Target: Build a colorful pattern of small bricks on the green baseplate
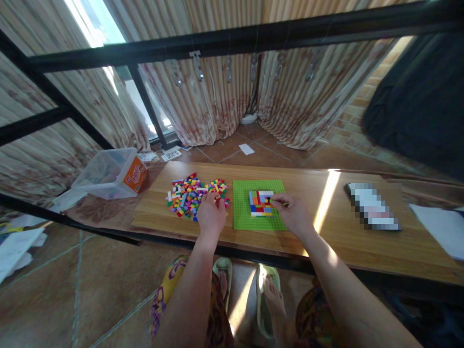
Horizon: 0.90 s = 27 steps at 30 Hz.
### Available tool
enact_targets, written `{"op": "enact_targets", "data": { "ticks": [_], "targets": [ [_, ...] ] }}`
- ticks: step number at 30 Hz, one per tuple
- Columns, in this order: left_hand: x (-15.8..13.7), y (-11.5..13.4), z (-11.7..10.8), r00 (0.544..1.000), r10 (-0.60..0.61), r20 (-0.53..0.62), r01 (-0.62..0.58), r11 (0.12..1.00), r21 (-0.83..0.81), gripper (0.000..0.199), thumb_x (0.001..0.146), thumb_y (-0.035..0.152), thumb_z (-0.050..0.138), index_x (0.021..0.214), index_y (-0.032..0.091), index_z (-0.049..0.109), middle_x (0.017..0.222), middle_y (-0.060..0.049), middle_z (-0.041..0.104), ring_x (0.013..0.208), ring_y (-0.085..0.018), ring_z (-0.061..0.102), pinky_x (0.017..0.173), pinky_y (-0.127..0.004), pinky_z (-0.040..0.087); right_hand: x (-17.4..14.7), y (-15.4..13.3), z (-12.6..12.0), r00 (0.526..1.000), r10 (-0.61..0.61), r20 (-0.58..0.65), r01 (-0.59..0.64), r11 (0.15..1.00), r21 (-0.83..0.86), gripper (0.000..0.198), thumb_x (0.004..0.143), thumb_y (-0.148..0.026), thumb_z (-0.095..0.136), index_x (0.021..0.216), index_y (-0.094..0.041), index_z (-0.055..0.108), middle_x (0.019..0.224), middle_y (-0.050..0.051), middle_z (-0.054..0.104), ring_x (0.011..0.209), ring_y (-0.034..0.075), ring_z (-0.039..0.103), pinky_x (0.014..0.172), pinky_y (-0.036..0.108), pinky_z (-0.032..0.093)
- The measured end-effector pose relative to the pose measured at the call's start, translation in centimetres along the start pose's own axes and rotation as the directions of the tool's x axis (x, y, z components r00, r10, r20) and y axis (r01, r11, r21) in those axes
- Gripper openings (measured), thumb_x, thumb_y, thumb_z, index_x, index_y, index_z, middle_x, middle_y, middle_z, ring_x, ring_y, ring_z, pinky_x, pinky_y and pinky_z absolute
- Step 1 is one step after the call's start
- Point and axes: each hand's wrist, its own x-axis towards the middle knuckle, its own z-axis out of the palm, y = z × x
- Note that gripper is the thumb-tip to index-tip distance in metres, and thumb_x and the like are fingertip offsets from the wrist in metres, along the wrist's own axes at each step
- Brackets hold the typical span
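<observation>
A green baseplate (241,217) lies on the wooden table in front of me. On it stands a low, roughly square build of building bricks (261,205) in white, blue, red, orange and yellow. My right hand (295,215) is at the build's right edge, thumb and fingers pinched together. A small yellowish-green building brick (285,204) shows between them, mostly covered by the fingers. To the left of the baseplate, my left hand (212,215) reaches over the near right side of a loose brick pile (186,195). Its thumb and index finger are apart, and I see nothing held in it.
A clear plastic box (105,171) with an orange label stands left of the wooden table (308,186). A dark-edged flat object (373,206), blurred out, lies on the right, with white paper (437,229) beyond it. A black metal rail (232,41) crosses in front of the curtains.
</observation>
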Motion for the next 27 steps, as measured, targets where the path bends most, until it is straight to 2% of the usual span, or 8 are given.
{"op": "enact_targets", "data": {
  "ticks": [11,19,27],
  "targets": [
    [0.01,-0.19,0.3,1.0,0.012,0.015,-0.01,0.996,-0.086,0.021,0.088,0.023,0.054,0.101,0.015,0.068,0.099,-0.012,0.071,0.094,-0.024,0.067,0.089,-0.037,0.051,0.61,0.37,0.65,0.996,-0.083,-0.02,0.084,0.996,0.038,0.017,0.077,-0.03,0.06,0.077,-0.022,0.075,0.085,0.005,0.072,0.075,0.019,0.063,0.074,0.034,0.049],
    [0.04,-0.18,0.37,0.999,-0.023,0.029,0.026,0.994,-0.111,0.02,0.087,0.023,0.055,0.1,0.015,0.069,0.1,-0.011,0.071,0.095,-0.023,0.067,0.089,-0.036,0.051,0.51,0.82,0.84,1.0,-0.021,-0.018,0.023,0.993,0.114,0.018,0.075,-0.033,0.063,0.079,-0.023,0.077,0.084,0.004,0.073,0.074,0.019,0.064,0.073,0.034,0.049],
    [0.01,-0.11,0.26,0.999,-0.029,0.033,0.032,0.993,-0.11,0.019,0.087,0.023,0.055,0.098,0.016,0.069,0.098,-0.011,0.072,0.094,-0.023,0.067,0.089,-0.036,0.051,0.2,0.85,1.1,0.997,-0.032,-0.072,0.034,0.999,0.034,0.019,0.079,-0.034,0.063,0.082,-0.023,0.079,0.09,0.006,0.072,0.077,0.02,0.062,0.075,0.035,0.047]
  ]
}}
